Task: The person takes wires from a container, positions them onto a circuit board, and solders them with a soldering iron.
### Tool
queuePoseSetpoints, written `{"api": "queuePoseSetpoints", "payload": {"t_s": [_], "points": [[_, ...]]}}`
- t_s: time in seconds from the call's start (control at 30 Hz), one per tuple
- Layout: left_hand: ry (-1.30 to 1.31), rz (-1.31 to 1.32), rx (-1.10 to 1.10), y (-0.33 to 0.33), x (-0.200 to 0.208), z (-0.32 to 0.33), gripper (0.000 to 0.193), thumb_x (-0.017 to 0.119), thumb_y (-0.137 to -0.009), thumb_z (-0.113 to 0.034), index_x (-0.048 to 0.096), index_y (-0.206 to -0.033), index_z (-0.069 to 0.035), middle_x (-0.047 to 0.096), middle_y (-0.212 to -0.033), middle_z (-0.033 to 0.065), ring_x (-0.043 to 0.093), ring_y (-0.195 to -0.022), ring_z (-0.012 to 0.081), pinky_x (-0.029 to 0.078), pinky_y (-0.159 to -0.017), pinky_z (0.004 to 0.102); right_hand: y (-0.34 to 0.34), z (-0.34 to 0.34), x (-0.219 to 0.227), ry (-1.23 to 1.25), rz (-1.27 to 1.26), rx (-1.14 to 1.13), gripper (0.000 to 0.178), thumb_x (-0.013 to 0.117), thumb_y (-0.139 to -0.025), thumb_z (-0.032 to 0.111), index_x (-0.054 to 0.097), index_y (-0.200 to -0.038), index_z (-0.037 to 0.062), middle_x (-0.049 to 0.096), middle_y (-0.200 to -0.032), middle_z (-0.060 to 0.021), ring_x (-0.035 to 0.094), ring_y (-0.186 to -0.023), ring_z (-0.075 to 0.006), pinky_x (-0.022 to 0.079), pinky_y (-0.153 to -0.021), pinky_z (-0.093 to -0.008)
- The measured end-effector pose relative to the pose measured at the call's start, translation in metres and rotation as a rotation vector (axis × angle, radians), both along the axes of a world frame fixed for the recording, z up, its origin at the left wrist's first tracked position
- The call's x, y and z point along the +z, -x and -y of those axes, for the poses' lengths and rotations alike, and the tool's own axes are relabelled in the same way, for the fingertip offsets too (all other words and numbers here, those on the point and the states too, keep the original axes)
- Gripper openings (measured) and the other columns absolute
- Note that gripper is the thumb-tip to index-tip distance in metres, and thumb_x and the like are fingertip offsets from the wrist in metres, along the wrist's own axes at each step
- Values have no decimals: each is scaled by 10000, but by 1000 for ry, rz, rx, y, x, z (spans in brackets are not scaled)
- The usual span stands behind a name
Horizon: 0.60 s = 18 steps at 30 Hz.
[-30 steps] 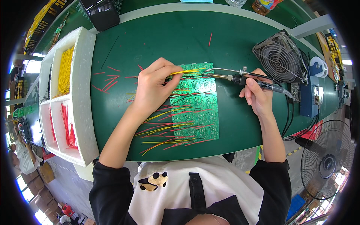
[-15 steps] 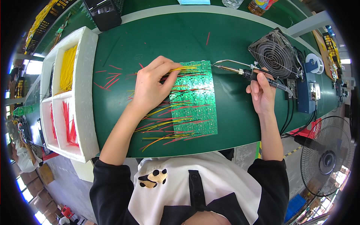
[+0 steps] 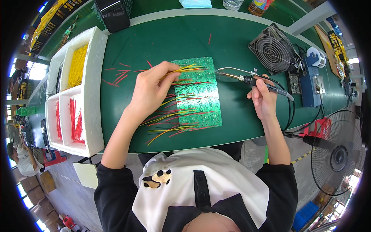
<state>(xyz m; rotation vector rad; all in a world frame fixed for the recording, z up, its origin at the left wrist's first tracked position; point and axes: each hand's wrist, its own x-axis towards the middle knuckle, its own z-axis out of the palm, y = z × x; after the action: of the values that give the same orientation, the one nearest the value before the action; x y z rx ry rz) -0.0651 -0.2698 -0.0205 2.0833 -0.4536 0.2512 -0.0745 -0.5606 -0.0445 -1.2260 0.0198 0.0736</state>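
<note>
A green circuit board (image 3: 198,104) lies on the green table, with red, yellow and black wires (image 3: 166,116) attached in rows and sticking out past its left edge. My left hand (image 3: 151,87) is closed at the board's far left corner, thumb and forefinger pinching a yellow wire (image 3: 188,67) whose end reaches over the board. In my right hand (image 3: 264,98) is a soldering iron (image 3: 252,80) with a thin curved metal tube above its shaft. Its tip points left and hovers just beyond the board's right edge, apart from the wire.
A white foam tray (image 3: 98,92) at left holds yellow, red and black wires in compartments. Red wire scraps (image 3: 120,77) lie beside it. A square fan (image 3: 272,50) and blue solder station (image 3: 310,85) stand at right. A larger fan (image 3: 338,154) stands off the table's right front.
The whole view has shifted a little. Against the board, my left hand and the soldering iron's tip have both come slightly nearer to me. Both grips stay the same.
</note>
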Motion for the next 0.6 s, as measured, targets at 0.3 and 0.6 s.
{"api": "queuePoseSetpoints", "payload": {"t_s": [0.3,0.6], "points": [[-131,43,-19,-6,-20,6,84,616,-720,-15,633,-800,-35,549,-750,54,499,-532,141,411,-474,250,-4,-6,-5,-6,-59,38,141,562,-839,155,503,-822,29,466,-515,-20,394,-356,-68,487,-506,-242],[-82,141,-63,-8,-36,4,158,611,-682,50,652,-804,-42,544,-746,17,410,-484,63,322,-419,214,-2,-9,-5,69,-22,66,156,583,-824,145,488,-774,32,466,-496,-26,398,-341,-62,478,-462,-242]]}}
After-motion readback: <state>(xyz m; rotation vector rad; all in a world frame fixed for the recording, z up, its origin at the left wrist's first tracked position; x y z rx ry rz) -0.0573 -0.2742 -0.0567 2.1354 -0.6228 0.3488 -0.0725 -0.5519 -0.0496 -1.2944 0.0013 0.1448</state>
